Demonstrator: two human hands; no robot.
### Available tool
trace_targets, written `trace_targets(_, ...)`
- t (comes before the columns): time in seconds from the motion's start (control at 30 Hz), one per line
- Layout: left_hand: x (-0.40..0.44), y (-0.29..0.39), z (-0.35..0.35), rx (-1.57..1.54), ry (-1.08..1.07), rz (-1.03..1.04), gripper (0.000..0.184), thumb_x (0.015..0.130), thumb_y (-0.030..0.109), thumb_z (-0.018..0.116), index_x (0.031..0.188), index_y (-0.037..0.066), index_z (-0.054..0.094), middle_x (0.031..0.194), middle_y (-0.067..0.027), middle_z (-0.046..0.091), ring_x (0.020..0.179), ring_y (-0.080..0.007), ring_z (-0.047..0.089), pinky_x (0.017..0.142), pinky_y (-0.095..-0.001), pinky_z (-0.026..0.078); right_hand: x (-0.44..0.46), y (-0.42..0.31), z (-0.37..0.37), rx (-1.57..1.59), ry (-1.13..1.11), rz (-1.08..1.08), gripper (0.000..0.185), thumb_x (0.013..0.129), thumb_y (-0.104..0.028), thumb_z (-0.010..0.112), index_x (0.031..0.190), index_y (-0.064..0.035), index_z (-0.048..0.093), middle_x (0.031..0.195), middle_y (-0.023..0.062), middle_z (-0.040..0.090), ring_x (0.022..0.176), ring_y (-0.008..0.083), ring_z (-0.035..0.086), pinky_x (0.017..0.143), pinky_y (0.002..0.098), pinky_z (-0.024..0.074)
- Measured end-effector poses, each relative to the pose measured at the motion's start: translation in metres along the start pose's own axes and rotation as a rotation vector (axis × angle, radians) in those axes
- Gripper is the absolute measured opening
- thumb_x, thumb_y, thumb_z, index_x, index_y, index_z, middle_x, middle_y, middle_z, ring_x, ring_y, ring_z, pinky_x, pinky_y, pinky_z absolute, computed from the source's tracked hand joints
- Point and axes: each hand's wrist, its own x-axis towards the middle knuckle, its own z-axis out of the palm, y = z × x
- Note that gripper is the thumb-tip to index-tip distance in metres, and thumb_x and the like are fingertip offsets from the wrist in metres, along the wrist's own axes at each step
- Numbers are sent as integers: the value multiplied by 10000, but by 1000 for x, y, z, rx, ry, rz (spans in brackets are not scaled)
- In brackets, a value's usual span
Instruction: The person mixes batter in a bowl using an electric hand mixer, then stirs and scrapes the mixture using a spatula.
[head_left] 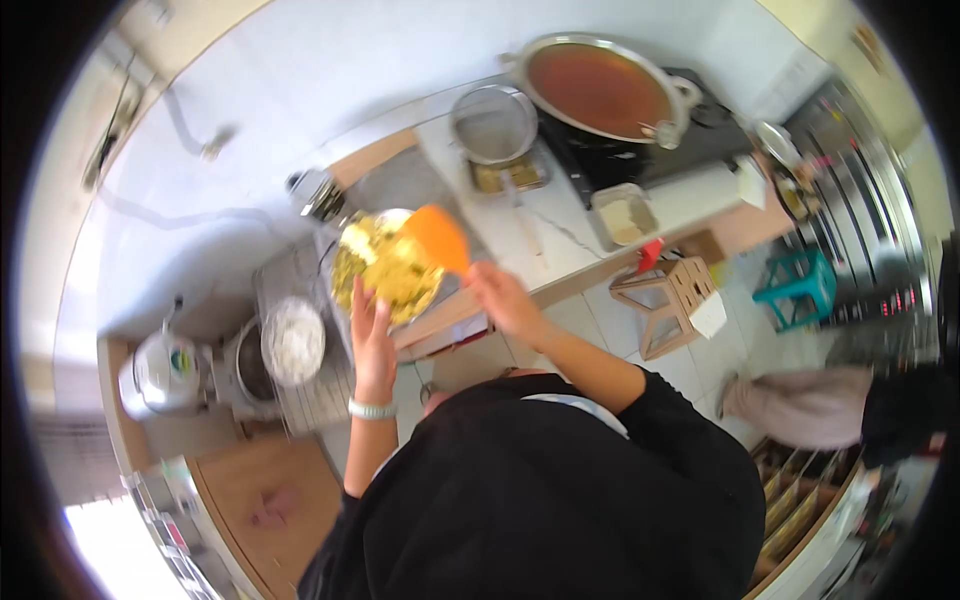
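A bowl of lumpy yellow mixture (pixel 395 280) with greenish bits stands on the counter in front of me. My right hand (pixel 503 300) is closed round the handle of an orange spatula (pixel 436 238), whose broad blade is over the bowl's right side. At the bowl's near edge, my left hand (pixel 372 345) has its fingers stretched out and apart. Those fingers overlap the rim in view; whether they press on it I cannot tell. A bowl of white stuff (pixel 294 341) sits to the left of that hand.
A wide pan of reddish-brown liquid (pixel 600 88) rests on the black stove (pixel 600 165). Beside it are a sieve (pixel 494 124) and a square container (pixel 624 215). Stools, one wooden (pixel 668 300), one teal (pixel 797 287), stand right. Another person's leg (pixel 800 405) shows at right.
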Motion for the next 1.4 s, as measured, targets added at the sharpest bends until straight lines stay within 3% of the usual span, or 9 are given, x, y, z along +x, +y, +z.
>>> trace_targets(0.2,21,10,14,67,152,201,768,833,211,658,1423,53,193,1203,-75,337,1003,-159,408,898,-307,377,-1,-56,10,379,-166,358,309,959,-352,419,838,-78,495,595,-65,347,462,21,287,414,178,228)
trace_targets(0.37,25,-2,-2,743,312,481,877,748,286,733,1415,67,207,1193,-104,350,968,-206,408,890,-379,334,-3,-44,29,387,-301,511,282,959,-322,425,918,-59,518,611,-65,352,472,19,292,424,174,238)
trace_targets(0.47,22,-1,-35,920,275,474,776,733,228,704,1388,113,303,1166,-116,365,999,-233,398,900,-409,283,10,-54,27,144,-147,326,263,961,-275,424,1017,-41,530,612,-74,342,484,17,285,443,164,239)
trace_targets(0.63,23,11,-72,1153,48,295,660,708,136,618,1336,144,417,1103,-120,394,1059,-266,383,879,-420,254,21,-55,49,-687,-73,-527,313,918,-123,478,1216,-29,479,809,142,552,652,234,577,590,331,456)
trace_targets(0.77,35,-4,-88,1185,-19,296,655,701,152,613,1329,129,428,1025,-110,444,1012,-286,423,860,-448,261,4,-48,100,-892,-242,-459,371,884,-82,491,1254,-78,472,865,155,565,722,309,578,605,381,457)
trace_targets(0.97,20,17,-107,558,-241,158,595,727,40,598,1303,103,460,984,-61,488,871,-161,506,733,-285,388,29,-1,96,-993,-165,-266,307,862,-73,475,1166,-81,518,889,165,569,768,344,571,634,428,461)
trace_targets(1.07,17,-10,-146,555,-122,63,549,772,1,575,1299,97,456,968,-42,489,852,-110,505,678,-204,412,38,-12,54,-1224,-315,-168,223,849,-65,455,1056,-71,537,888,181,577,783,356,582,671,450,467)
trace_targets(1.2,23,-39,-173,114,148,-333,527,899,141,537,1368,45,318,1012,-104,539,863,-183,604,721,-274,494,65,-70,34,-1652,-493,-117,184,843,-81,456,994,-94,560,843,149,593,754,315,611,647,440,469)
trace_targets(1.4,46,-46,-151,-151,-29,-374,587,936,155,482,1409,27,160,919,-142,578,858,-275,640,717,-345,562,139,-82,41,-2082,-453,-769,244,841,-173,493,1049,-182,620,826,33,586,724,199,601,609,324,453)
